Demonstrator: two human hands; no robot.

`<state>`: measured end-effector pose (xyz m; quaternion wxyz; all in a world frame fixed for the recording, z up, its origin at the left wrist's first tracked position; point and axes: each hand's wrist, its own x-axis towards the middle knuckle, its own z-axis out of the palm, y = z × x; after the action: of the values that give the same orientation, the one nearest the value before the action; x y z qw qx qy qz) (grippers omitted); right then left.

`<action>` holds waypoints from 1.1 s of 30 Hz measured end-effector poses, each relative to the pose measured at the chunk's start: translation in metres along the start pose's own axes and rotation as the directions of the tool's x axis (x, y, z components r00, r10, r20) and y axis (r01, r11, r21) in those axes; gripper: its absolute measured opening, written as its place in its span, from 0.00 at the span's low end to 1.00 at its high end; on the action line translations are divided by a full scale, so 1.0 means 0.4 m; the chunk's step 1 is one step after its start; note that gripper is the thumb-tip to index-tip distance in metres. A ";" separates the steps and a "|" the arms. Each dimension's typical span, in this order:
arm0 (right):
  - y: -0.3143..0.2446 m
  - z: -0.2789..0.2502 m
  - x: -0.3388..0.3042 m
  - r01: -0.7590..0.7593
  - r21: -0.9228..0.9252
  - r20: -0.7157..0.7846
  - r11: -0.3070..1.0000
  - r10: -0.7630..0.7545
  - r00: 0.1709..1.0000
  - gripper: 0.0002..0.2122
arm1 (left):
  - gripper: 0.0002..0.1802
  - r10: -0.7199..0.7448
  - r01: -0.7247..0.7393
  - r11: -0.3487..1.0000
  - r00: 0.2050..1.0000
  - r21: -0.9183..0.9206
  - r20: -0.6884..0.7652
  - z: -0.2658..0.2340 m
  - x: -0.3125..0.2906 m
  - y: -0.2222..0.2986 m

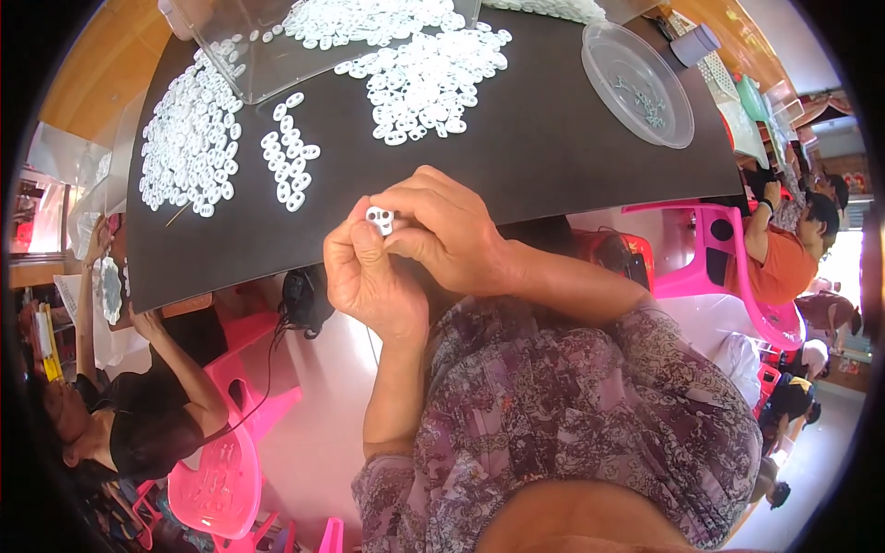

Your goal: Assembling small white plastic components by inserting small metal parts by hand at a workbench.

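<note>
Fingers (419,205) of the left hand (373,276) and right hand (452,230) pinch a small, rounded white piece (380,219), seemingly with dark openings.

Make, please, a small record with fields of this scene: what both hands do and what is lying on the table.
Left hand: left hand, thumb and fingers pinching a small white piece with dark holes
Right hand: right hand, fingers at the same piece
Surface: dark table
Loose piles: left pile and middle pile, both white pieces
Small group: white pieces between the piles
Container: round clear tray, right side, with small pale green pieces
Nearby: person in black, left
</note>
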<state>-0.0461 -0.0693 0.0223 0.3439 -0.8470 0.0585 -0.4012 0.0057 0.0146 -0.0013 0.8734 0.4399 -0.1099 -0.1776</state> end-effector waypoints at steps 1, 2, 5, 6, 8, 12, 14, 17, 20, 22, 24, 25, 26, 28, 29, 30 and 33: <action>-0.001 -0.002 -0.002 0.000 0.000 -0.001 1.000 0.000 1.000 0.14 | 0.12 -0.007 0.007 1.000 1.000 0.006 0.021 -0.001 0.000 0.002; -0.001 -0.002 -0.003 -0.013 -0.004 -0.005 1.000 0.013 1.000 0.14 | 0.12 -0.007 0.007 1.000 1.000 0.006 0.022 0.001 0.000 0.005; -0.001 -0.006 -0.007 -0.031 -0.013 -0.012 0.999 0.030 0.999 0.13 | 0.11 0.015 -0.014 1.000 0.999 -0.009 0.029 0.008 -0.001 0.007; -0.002 -0.007 -0.009 -0.036 -0.016 -0.012 0.999 0.036 0.999 0.13 | 0.11 0.018 -0.017 1.000 0.999 -0.008 0.033 0.008 -0.002 0.007; -0.013 -0.011 -0.008 -0.075 -0.003 0.007 0.997 0.075 0.997 0.12 | 0.11 0.024 -0.024 1.000 0.999 -0.007 0.036 0.004 -0.003 0.008; -0.017 -0.016 -0.007 -0.088 0.036 0.018 0.995 0.087 0.996 0.09 | 0.12 0.080 -0.088 0.987 0.994 0.133 0.069 -0.022 0.000 0.002; -0.012 -0.017 -0.011 -0.130 0.079 0.012 0.988 0.130 0.991 0.08 | 0.12 0.110 -0.123 0.980 0.990 0.155 0.090 -0.024 -0.001 0.003; -0.018 -0.017 -0.014 -0.276 0.215 0.022 0.937 0.278 0.960 0.06 | 0.12 0.060 -0.079 0.990 0.986 0.117 0.152 -0.021 -0.002 0.016; -0.012 -0.011 -0.016 -0.380 0.321 0.032 0.868 0.391 0.920 0.04 | 0.12 0.069 -0.094 0.982 0.985 0.161 0.159 -0.016 -0.003 0.020; -0.008 -0.008 -0.020 -0.386 0.338 0.018 0.858 0.404 0.915 0.04 | 0.13 0.046 -0.083 0.980 0.980 0.184 0.193 -0.013 -0.003 0.026; -0.007 -0.008 -0.022 -0.439 0.431 0.042 0.788 0.469 0.882 0.04 | 0.14 0.036 -0.075 0.980 0.978 0.186 0.205 -0.021 -0.001 0.025; -0.013 -0.011 -0.018 -0.440 0.431 0.044 0.787 0.469 0.882 0.04 | 0.15 0.027 -0.068 0.980 0.976 0.189 0.215 -0.025 -0.001 0.025; -0.025 -0.017 -0.010 -0.507 0.498 0.106 0.703 0.531 0.841 0.04 | 0.15 0.026 -0.068 0.980 0.977 0.189 0.213 -0.026 -0.001 0.026; -0.027 -0.018 -0.007 -0.568 0.555 0.173 0.608 0.584 0.793 0.04 | 0.15 0.015 -0.054 0.978 0.982 0.202 0.189 -0.024 -0.001 0.029; -0.018 -0.016 -0.010 -0.534 0.502 0.134 0.681 0.548 0.825 0.03 | 0.15 0.015 -0.053 0.978 0.982 0.202 0.189 -0.025 -0.001 0.028; -0.013 -0.015 -0.011 -0.495 0.444 0.098 0.747 0.508 0.856 0.03 | 0.15 0.019 -0.058 0.978 0.980 0.198 0.196 -0.025 0.000 0.027; -0.011 -0.019 -0.007 -0.475 0.432 0.102 0.766 0.482 0.870 0.03 | 0.15 0.003 -0.040 0.982 0.981 0.183 0.194 -0.027 0.001 0.029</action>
<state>-0.0543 -0.0687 0.0265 0.6179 -0.6996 0.1821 -0.3093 0.0124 0.0288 0.0016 0.8156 0.4991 -0.2151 -0.1988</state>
